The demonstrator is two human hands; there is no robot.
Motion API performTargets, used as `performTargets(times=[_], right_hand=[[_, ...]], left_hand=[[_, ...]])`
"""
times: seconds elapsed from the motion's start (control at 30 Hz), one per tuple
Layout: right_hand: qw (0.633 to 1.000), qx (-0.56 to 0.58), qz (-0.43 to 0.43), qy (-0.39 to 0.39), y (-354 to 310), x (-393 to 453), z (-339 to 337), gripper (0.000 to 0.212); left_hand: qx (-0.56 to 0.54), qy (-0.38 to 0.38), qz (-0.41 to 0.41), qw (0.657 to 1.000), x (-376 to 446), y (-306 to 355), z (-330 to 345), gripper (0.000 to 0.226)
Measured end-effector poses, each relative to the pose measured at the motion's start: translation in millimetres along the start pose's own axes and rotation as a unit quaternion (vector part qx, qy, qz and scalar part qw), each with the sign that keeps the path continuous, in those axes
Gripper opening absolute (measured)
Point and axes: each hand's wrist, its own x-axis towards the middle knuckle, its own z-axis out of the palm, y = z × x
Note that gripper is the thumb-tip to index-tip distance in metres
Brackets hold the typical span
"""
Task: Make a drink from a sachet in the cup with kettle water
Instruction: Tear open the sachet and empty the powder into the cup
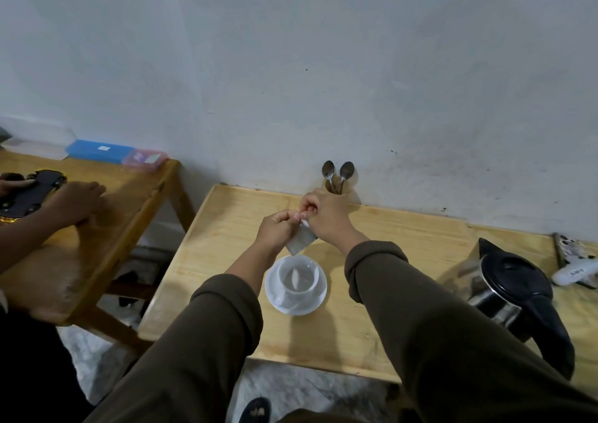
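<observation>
A small silver sachet (301,241) hangs above the wooden table (388,261), just beyond the cup. My left hand (279,230) and my right hand (326,217) both pinch its top edge, fingertips close together. Below the sachet a white cup (297,277) stands upright on a white saucer (284,303); I see nothing inside the cup. A steel kettle (514,290) with a black lid and black handle stands at the right of the table, lid down.
Two spoons (336,173) stand in a holder against the wall, behind my right hand. A white object (574,274) lies at the table's right edge. Another person's hand (77,201) rests on a second table (106,222) at the left, with blue and pink boxes (116,154).
</observation>
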Motion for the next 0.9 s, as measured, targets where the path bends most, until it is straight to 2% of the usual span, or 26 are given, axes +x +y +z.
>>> performTargets(times=[0.1,0.37,0.53,0.7,0.9], right_hand=[[1.0,-0.011,-0.022,-0.013,-1,0,4,0.007],[0.998,0.015,-0.003,-0.067,4,-11,0,0.01],[0.995,0.02,0.008,-0.097,9,-19,-5,0.022],[0.989,-0.011,0.01,-0.145,10,-28,-10,0.004],[0.985,-0.055,0.011,-0.162,13,-35,-14,0.005]], left_hand=[[-0.019,0.024,-0.034,0.999,3,-1,-2,0.03],[-0.07,0.095,-0.09,0.989,13,0,-7,0.03],[-0.071,0.103,-0.113,0.986,14,-8,-6,0.032],[-0.086,0.127,-0.147,0.977,9,-13,-7,0.027],[-0.057,0.108,-0.159,0.98,10,-26,-11,0.028]])
